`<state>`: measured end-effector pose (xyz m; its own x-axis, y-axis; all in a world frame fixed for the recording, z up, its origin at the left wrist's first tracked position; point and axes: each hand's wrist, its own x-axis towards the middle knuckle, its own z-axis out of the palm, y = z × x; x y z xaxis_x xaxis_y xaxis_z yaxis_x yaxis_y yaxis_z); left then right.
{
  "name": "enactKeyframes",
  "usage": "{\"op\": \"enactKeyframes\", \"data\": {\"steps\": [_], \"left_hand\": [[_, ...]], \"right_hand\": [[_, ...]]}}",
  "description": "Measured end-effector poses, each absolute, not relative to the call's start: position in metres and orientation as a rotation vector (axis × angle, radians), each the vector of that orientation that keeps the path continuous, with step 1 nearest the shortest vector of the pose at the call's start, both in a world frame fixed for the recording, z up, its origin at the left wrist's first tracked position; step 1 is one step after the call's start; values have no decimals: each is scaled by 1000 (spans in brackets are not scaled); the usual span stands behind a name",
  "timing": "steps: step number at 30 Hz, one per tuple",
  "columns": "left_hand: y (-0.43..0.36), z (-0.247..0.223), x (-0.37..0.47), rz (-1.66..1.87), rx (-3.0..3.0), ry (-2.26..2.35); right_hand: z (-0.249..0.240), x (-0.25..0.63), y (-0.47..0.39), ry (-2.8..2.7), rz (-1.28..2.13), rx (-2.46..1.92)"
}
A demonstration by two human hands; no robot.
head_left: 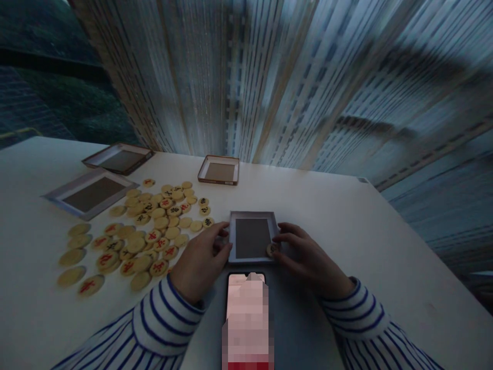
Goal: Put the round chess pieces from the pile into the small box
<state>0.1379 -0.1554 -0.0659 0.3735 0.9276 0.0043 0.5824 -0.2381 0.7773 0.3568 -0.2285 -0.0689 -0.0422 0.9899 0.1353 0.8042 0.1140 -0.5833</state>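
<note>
Piece (272, 250) pinched in right grip (302, 253) at a near corner of the tray (252, 237), left grip (200, 262) spread against the opposite side, early going it seems, with the heap (158, 212) left of both grips loose on the bench (327, 205)!

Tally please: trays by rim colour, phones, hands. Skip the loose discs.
Brown-rimmed trays: 2
Pale-rimmed trays: 2
Phone: 1
Hands: 2
Total: 7

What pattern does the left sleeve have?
The left sleeve is whitish with dark blue stripes, best seen in the head view.
</note>
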Motion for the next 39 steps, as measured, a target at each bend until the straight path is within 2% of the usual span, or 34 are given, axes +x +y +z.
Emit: {"op": "enactKeyframes", "data": {"steps": [14,39], "left_hand": [[-156,-65,138,604,1951,1306],[-157,-62,140,609,1929,1298]], "right_hand": [[-75,361,-227,-1909,582,-1706],[-71,353,-224,-1952,465,-1770]]}}
